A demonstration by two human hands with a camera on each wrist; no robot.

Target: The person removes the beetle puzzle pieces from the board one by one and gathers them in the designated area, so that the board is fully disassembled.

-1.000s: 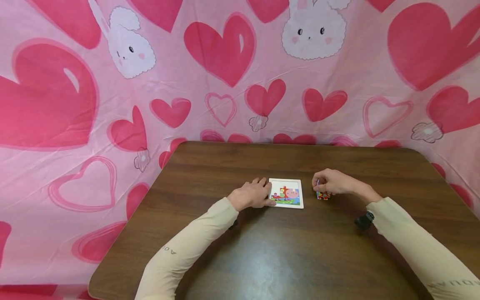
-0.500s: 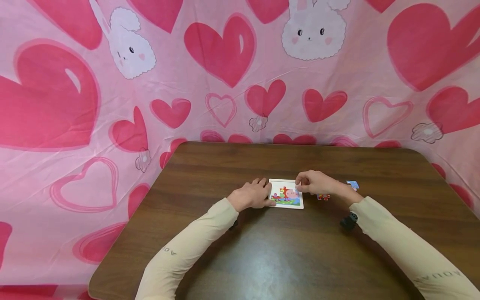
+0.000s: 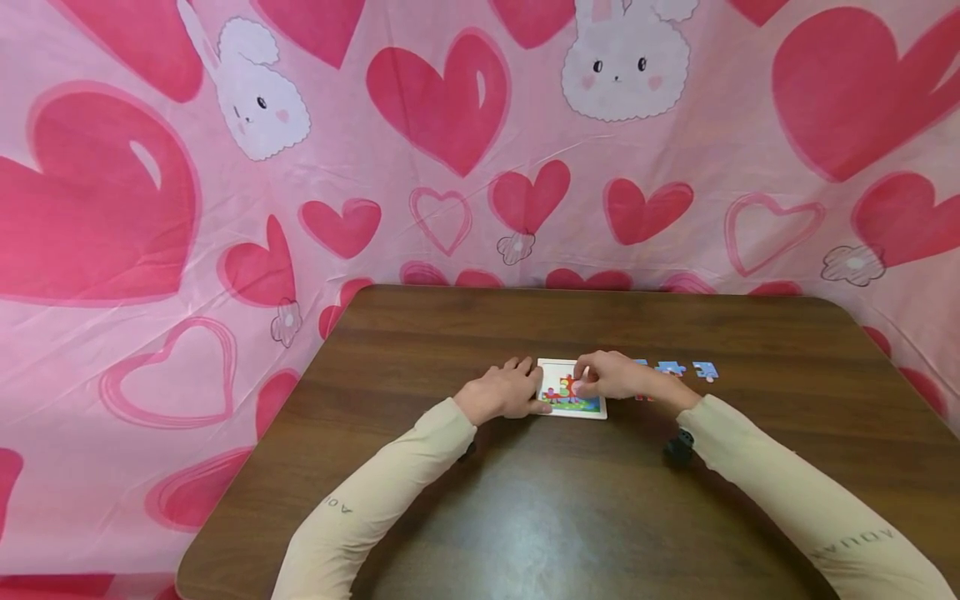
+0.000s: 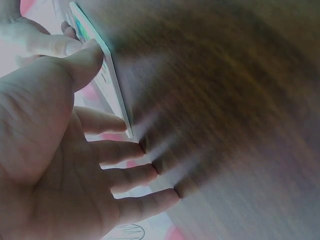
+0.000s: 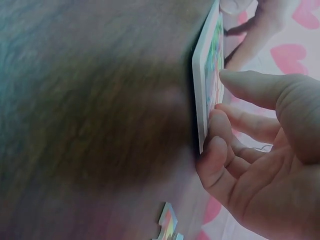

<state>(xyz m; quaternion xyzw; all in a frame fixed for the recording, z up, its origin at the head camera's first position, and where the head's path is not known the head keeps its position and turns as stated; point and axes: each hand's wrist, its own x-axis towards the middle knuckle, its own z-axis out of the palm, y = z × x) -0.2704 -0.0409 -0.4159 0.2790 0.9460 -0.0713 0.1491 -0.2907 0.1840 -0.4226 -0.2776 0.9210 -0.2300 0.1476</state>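
A white-framed jigsaw puzzle (image 3: 592,413), partly filled with a cartoon picture, lies flat on the table. My left hand (image 3: 504,388) rests at its left side with fingers spread; in the left wrist view, the thumb (image 4: 90,62) lies on the frame's edge. Above the picture's right half is my right hand (image 3: 617,375), its thumb and forefinger bent toward each other at the puzzle surface. They appear to pinch a puzzle piece, mostly hidden by the fingers. In the right wrist view the other fingers (image 5: 215,160) are curled beside the frame (image 5: 201,95).
Loose puzzle pieces lie right of the frame, among them a blue piece (image 3: 671,367) and another blue one (image 3: 705,370); my right forearm partly covers others. A brown wooden table (image 3: 480,508) reaches back to a pink heart-patterned cloth (image 3: 450,108).
My right hand has moved left from the loose pieces, past the frame's right edge, to over the picture. Blue pieces behind it have come into view. My left hand has stayed in place.
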